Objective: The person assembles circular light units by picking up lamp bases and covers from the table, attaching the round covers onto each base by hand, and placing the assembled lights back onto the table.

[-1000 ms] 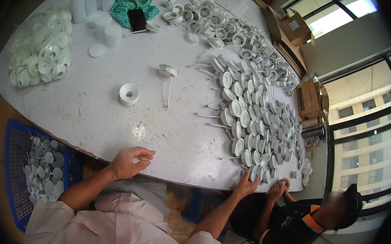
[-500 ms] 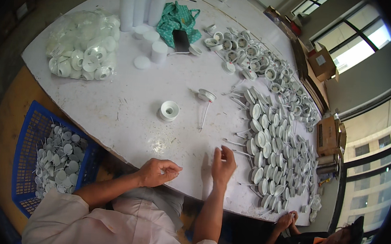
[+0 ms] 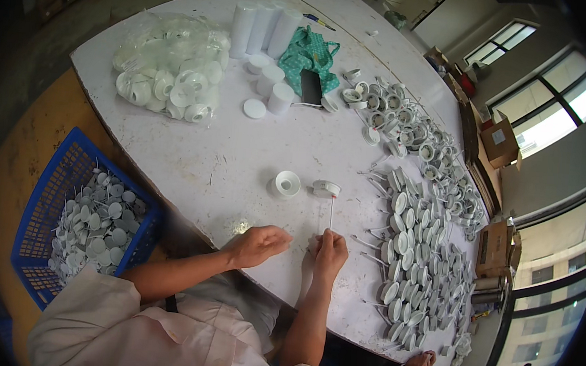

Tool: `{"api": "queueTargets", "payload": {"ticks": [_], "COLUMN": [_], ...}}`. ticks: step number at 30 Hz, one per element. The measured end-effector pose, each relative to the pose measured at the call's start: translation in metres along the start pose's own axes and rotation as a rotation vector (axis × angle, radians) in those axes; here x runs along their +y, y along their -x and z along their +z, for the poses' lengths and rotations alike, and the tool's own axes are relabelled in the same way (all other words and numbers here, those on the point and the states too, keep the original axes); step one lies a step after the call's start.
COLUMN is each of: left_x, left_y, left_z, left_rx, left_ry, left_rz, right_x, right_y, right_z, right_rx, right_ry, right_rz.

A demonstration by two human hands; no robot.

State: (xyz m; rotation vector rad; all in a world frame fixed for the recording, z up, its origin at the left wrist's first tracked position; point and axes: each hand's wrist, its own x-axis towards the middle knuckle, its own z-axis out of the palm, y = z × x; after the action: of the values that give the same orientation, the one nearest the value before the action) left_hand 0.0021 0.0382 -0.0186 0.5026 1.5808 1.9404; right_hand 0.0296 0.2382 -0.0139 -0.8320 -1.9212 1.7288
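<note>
A small white round lamp part (image 3: pixel 326 189) with a white cable (image 3: pixel 332 214) stands on the table in front of me. The cable, red near the part, runs down to my right hand (image 3: pixel 331 253), whose thumb and fingers are pinched on its end. Just left of the lamp part sits a white ring-shaped cup (image 3: pixel 285 184) with a round hole; neither hand touches it. My left hand (image 3: pixel 260 246) is held over the table's near edge with its fingers stretched out and nothing in them.
Rows of corded lamp parts (image 3: pixel 412 247) and a pile of open housings (image 3: pixel 408 120) fill the right side. Far left are a clear bag of white cups (image 3: pixel 171 70), white cylinders (image 3: pixel 260 29), a green cloth (image 3: pixel 310 53) and a phone (image 3: pixel 311 87). A blue basket (image 3: pixel 34 231) holds discs. A co-worker's hands (image 3: pixel 418 365) are at lower right.
My right hand has come to the cable and closed on its end. The lamp part now stands nearer the ring-shaped cup. My left hand's fingers have straightened. The whole view has shifted.
</note>
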Motion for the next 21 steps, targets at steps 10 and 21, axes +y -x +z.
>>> {"api": "queueTargets", "payload": {"ticks": [10,21], "left_x": [-0.002,0.018], "left_y": [-0.065,-0.029], "left_z": [0.044,0.038], "left_rx": [0.055,-0.112], "left_ry": [0.698,0.526], "left_rz": [-0.399,-0.031], "right_x": [0.025,0.012], "right_y": [0.099,0.129], "right_z": [-0.032,-0.037], "right_rx": [-0.036,-0.247], "right_ry": [0.220,-0.081], "right_rz": [-0.182,0.132]}}
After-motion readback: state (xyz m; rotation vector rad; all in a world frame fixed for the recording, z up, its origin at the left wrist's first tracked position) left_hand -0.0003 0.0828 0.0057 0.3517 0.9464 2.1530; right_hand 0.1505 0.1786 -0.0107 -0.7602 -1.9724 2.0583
